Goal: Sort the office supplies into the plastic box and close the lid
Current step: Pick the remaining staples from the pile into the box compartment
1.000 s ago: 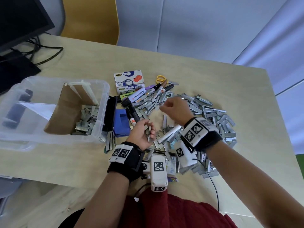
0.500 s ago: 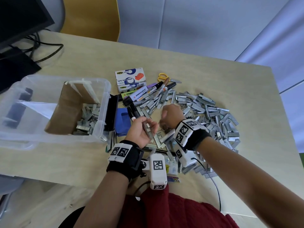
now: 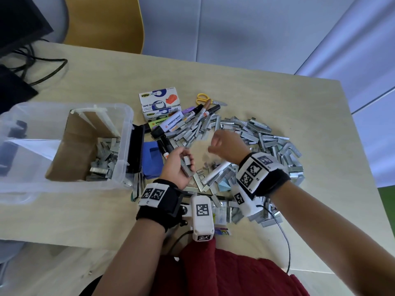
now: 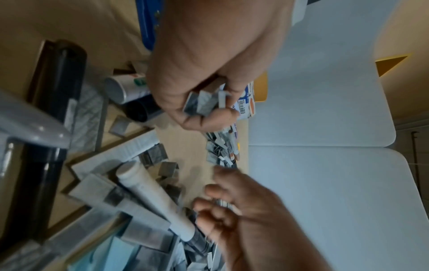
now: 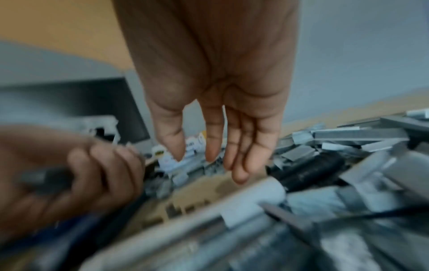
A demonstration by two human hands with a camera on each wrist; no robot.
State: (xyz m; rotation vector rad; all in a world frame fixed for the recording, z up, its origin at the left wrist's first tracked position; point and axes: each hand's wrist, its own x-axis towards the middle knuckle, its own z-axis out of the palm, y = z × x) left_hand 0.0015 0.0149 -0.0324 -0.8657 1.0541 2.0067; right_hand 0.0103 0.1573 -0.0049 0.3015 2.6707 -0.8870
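My left hand (image 3: 185, 161) hovers palm-up just right of the clear plastic box (image 3: 126, 124) and grips a few grey staple strips (image 4: 202, 104). More staple strips (image 3: 104, 159) lie in the box's right compartment, beside a cardboard divider (image 3: 72, 146). My right hand (image 3: 214, 144) hangs a short way to the right, above a bare patch of table ringed by the big staple pile (image 3: 267, 142). In the right wrist view its fingers (image 5: 239, 157) hang relaxed and hold nothing. Markers and highlighters (image 3: 171, 124), two tape dispenser boxes (image 3: 159, 99) and yellow-handled scissors (image 3: 205, 99) lie behind the pile.
A black stapler (image 3: 136, 146) leans against the box's right wall, with a blue item (image 3: 150, 159) beside it. A white tube (image 3: 215, 173) lies among the staples near my wrists. A monitor and cables (image 3: 32, 67) sit at the far left, a yellow chair (image 3: 106, 22) behind the table.
My right hand met my left hand half a second ago and has since drawn back to the right, empty. The left hand stays put, still holding staple strips.
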